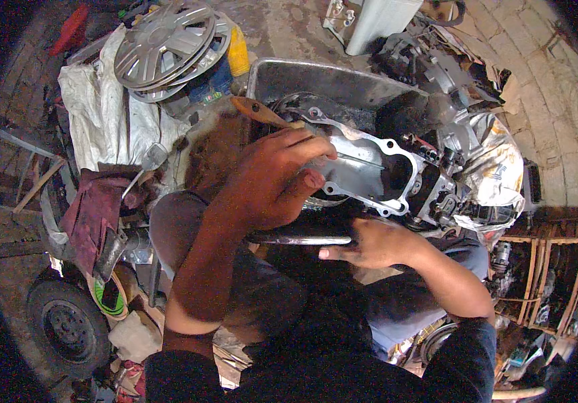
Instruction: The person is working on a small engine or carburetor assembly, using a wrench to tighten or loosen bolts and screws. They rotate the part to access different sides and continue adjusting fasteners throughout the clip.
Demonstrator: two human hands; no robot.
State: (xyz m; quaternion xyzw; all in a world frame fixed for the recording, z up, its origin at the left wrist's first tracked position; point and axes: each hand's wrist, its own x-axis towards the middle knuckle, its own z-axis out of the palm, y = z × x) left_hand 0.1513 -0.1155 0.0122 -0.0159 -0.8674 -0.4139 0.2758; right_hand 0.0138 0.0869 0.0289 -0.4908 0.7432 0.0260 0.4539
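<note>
- The metal casing (359,168) lies open side up, inside facing the person and within reach of both hands; the dark basin (302,79) stands behind and around its far side, perhaps so that the basin bears it.
- The left hand (277,173) is over the casing's left part, fingers curled loosely with a gap at the thumb. A wooden handle (257,111) runs from behind its knuckles, beyond the casing's upper-left end; whether the fingers grip it I cannot tell.
- The right hand (382,243) is at the casing's near edge, thumb stretched out beside the end of a dark bar (302,240), likely for steadying. Its other fingers are hidden, so their hold is unclear.
- Stacked hubcaps (168,48) sit well apart, beyond the casing's left.
</note>
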